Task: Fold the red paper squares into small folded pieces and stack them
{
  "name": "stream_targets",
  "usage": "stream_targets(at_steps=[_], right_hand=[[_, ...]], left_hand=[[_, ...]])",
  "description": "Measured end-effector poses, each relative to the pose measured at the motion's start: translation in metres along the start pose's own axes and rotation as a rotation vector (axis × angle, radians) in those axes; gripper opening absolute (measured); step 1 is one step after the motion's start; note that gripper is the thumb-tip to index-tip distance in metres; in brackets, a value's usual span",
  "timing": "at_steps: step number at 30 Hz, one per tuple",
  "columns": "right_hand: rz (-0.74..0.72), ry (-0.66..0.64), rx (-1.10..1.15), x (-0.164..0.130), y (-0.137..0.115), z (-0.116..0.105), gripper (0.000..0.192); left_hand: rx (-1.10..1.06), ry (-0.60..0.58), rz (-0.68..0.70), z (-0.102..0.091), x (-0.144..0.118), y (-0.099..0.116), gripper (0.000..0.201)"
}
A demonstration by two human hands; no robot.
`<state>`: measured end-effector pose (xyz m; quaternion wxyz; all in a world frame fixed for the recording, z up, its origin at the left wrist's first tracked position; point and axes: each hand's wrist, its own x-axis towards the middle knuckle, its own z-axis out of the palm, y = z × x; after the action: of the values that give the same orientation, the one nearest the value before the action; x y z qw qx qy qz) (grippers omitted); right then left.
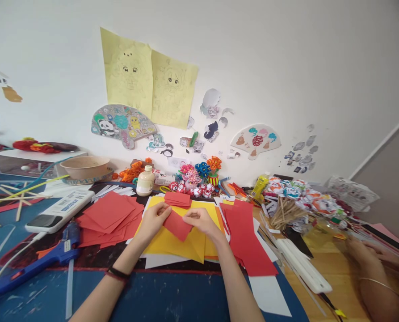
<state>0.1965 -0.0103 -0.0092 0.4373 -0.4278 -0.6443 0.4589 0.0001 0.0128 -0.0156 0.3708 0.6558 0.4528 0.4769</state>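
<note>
The left hand (157,217) has its thumb and fingers drawn together in a pinch on the upper left edge of one small red paper (178,226), and the right hand (201,219) pinches the same piece near its upper right corner; one black band (118,273) circles the left wrist. The paper hangs between the two hands, tilted, above several overlapping yellow sheets (175,246), too layered to count. Just beyond the fingertips lies one stack of small red pieces (177,200). Left of the left hand spreads one pile of larger red squares (110,212), its number hidden by overlap, with one blue glue gun (56,256) and one white power strip (61,211) farther out. To the right of the right hand lie long red sheets (249,241), then a second white strip (303,264). Ahead of the left hand stands one cream bottle (145,181); ahead of the right are three flower bunches, one pink (190,173), one blue (202,169) and one orange (214,163). At the far right, another person's arm (373,273) shows blurred, what it holds unclear. Beyond everything, the wall carries two yellow drawings (128,71) and two decorated fans (123,123).
</note>
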Motion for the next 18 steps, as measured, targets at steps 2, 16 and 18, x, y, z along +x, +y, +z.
stream_targets(at_steps=[2, 16, 18], right_hand=[[0.006, -0.083, -0.029, -0.001, -0.001, 0.003, 0.016], [-0.064, 0.048, -0.007, 0.008, 0.009, 0.019, 0.014], [-0.070, 0.073, -0.043, 0.010, 0.010, 0.020, 0.016]], left_hand=[[0.010, -0.051, 0.014, 0.000, -0.003, 0.007, 0.030], [-0.026, -0.119, 0.070, 0.007, -0.010, 0.012, 0.025], [-0.004, -0.098, 0.074, 0.012, -0.012, 0.012, 0.023]])
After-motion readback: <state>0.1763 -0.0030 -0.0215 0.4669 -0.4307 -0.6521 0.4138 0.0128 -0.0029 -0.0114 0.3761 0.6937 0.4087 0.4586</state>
